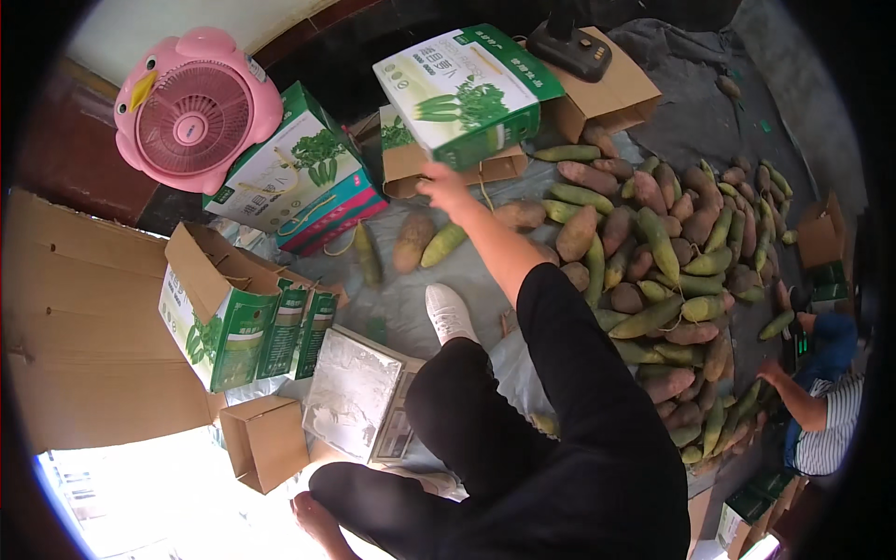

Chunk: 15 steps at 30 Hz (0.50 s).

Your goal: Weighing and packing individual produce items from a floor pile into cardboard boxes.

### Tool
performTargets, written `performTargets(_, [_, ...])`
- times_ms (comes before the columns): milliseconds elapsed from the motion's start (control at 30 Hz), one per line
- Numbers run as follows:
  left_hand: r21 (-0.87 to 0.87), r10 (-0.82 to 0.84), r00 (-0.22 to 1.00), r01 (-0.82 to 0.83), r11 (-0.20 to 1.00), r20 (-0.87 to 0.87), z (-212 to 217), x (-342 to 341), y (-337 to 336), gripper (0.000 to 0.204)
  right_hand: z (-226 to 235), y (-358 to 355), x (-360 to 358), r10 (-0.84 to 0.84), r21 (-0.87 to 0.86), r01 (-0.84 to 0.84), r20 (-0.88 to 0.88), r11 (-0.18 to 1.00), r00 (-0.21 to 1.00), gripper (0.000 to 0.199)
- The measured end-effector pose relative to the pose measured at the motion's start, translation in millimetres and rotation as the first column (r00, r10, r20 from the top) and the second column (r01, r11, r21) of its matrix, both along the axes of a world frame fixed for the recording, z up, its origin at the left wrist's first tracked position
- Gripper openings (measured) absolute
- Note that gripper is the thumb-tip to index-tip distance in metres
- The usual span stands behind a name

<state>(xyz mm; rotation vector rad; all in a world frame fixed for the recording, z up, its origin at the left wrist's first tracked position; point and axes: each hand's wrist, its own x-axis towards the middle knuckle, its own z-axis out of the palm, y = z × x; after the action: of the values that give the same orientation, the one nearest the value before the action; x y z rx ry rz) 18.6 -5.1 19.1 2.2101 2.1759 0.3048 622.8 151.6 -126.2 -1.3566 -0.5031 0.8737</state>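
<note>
My right arm, in a black sleeve, stretches forward across the floor. At its end my right hand [446, 189] has its fingers, slightly blurred, closed at the near corner of a green and white carton [457, 89] printed with green radishes. This carton lies over an open carton [403, 170] with brown flaps. Down by my bent knee is my left hand [315, 521], partly covered by the black trouser leg; its fingers are too unclear to read. A flat scale [350, 390] with a whitish, worn platform stands in front of my legs.
Many green radishes and reddish-brown tubers [658, 252] cover the right floor. A pink fan [191, 121] sits on cartons at the far left, above upright open cartons [224, 317]. A dark device [571, 51] rests on a brown box. A co-worker's arm [793, 397] reaches in at right.
</note>
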Motion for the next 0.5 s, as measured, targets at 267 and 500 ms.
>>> performTargets(267, [-0.022, -0.027, 0.999, 0.028, 0.999, 0.017, 2, 5, 7, 0.02, -34, -26, 30, -0.284, -0.175, 0.25, -0.207, 0.952, 0.936, 0.029])
performTargets(500, [-0.02, -0.01, 0.995, 0.008, 1.0, -0.101, 8, 4, 8, 0.024, -31, -75, 117, -0.513, -0.31, 0.445, -0.187, 0.84, 0.838, 0.044])
